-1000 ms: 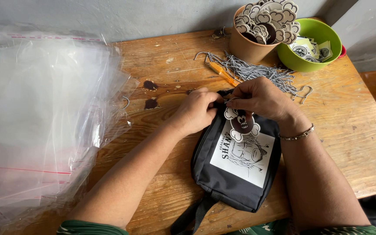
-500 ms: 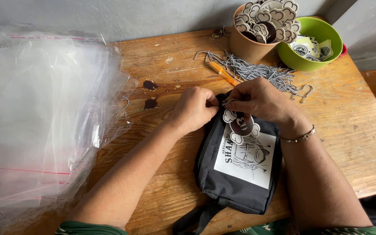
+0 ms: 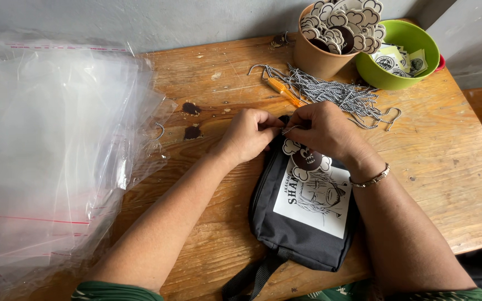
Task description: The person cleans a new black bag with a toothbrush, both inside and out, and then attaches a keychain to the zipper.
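Now both hands (image 3: pixel 283 131) pinch ball chain (image 3: pixel 289 129) at black pouch (image 3: pixel 302 223) top (white rectangular label, flower-shaped tag (image 3: pixel 306 161)).

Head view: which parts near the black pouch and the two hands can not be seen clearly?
- Head view: the fingertips of the left hand and right hand meet; what they pinch is too small.
- The top edge of the black pouch is covered by both hands.
- The pouch strap is cut off by the bottom edge.
- The brown cup: its inside is hidden by tags.
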